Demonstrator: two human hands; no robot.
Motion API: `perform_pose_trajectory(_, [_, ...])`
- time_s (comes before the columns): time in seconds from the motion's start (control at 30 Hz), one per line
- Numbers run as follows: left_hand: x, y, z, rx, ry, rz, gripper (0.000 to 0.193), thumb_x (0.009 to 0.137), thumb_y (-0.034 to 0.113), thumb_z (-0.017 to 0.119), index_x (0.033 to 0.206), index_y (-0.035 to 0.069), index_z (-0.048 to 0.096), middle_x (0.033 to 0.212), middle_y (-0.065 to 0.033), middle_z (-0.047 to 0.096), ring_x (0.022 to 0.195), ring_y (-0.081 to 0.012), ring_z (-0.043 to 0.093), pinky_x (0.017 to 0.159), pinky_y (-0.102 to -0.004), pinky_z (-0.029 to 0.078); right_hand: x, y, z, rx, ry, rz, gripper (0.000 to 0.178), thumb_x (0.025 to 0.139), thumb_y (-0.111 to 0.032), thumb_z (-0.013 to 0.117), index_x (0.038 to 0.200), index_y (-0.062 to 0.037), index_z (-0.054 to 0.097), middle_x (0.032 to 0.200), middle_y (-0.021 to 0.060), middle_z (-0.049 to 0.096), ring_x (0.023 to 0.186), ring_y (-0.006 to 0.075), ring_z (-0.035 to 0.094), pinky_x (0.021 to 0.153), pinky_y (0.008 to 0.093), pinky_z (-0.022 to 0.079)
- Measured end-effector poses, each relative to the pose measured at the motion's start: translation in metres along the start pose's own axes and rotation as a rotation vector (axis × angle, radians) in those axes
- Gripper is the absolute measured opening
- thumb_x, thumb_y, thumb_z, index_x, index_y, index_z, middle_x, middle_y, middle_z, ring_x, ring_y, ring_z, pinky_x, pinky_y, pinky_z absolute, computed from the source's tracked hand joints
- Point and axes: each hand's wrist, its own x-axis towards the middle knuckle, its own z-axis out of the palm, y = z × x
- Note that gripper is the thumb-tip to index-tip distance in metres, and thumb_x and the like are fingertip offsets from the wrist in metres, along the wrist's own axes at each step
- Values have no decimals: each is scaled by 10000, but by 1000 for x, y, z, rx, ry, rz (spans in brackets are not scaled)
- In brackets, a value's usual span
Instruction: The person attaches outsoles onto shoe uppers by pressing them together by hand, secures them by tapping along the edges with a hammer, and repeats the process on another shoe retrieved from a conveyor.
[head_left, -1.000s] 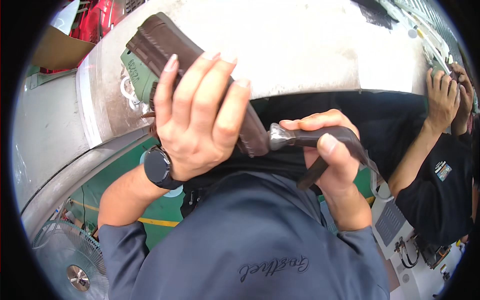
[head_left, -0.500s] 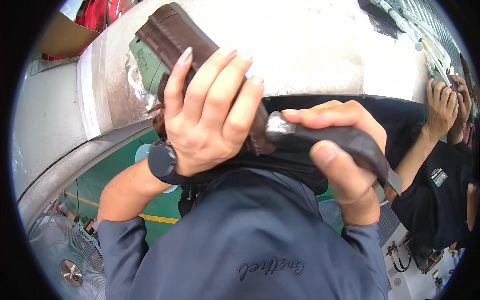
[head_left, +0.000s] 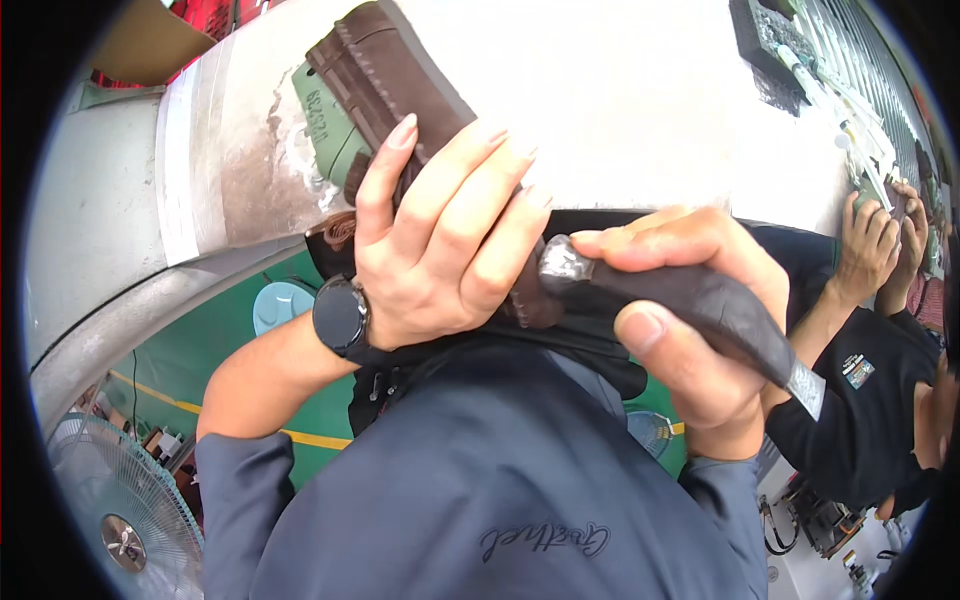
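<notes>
Brown leather upper (head_left: 405,85), stitched along its edges, slants from the top of the frame, left of centre, down to the middle, drawn over a green last (head_left: 335,130). The last shows on the upper left side of the leather and has dark printing on it.

My left hand (head_left: 445,240), just left of centre, is closed over the leather with its fingers lying side by side across it; my thumb is out of sight beneath. I wear a round black watch (head_left: 341,315) on that wrist.

My right hand (head_left: 710,320), right of centre, grips a dark, curved hand tool (head_left: 690,300). Its rounded silvery end is right by the leather's lower end; I cannot tell whether they touch. Its other end, flat and silvery, sticks out to the lower right of my palm.

Behind the work, a pale worktable (head_left: 620,120) spans the upper frame. At the right edge are a co-worker's hands (head_left: 870,245) and dark sleeve. My grey shirt (head_left: 430,480) fills the bottom centre. A fan (head_left: 122,530) stands at lower left, above a green floor (head_left: 180,365).
</notes>
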Motion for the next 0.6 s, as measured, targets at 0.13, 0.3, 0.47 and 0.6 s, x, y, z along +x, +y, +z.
perform_pose_trajectory(0.13, [-9,-3,4,14,40,-22,316,976,180,700,1259,138,566,1256,-55,698,1213,-235,672,1159,-549,425,4,14,-6,189,-41,41,258,913,-74,688,1111,90,663,1106,221,761,1021,223,728,939,347,568])
perform_pose_trajectory(0.3, [-9,1,4,3,64,-50,291,971,166,702,1235,146,581,1235,-44,704,1209,-222,671,1157,-544,429,-21,55,-3,558,72,127,302,906,-143,660,1091,95,655,1104,280,734,1092,357,731,1021,447,563])
perform_pose_trajectory(0.47, [-12,-3,2,-19,17,13,280,989,111,644,1247,97,535,1277,-142,678,1216,-320,659,1152,-590,406,-6,26,-7,145,-43,-61,289,829,-98,789,1029,89,697,1002,231,759,979,344,762,888,441,624])
perform_pose_trajectory(0.6, [-11,-3,-3,-21,7,4,291,983,99,651,1252,93,539,1276,-143,678,1210,-323,664,1152,-591,406,26,-22,-6,-485,-365,-398,349,804,-185,810,1004,76,692,943,254,747,861,375,775,863,431,639])
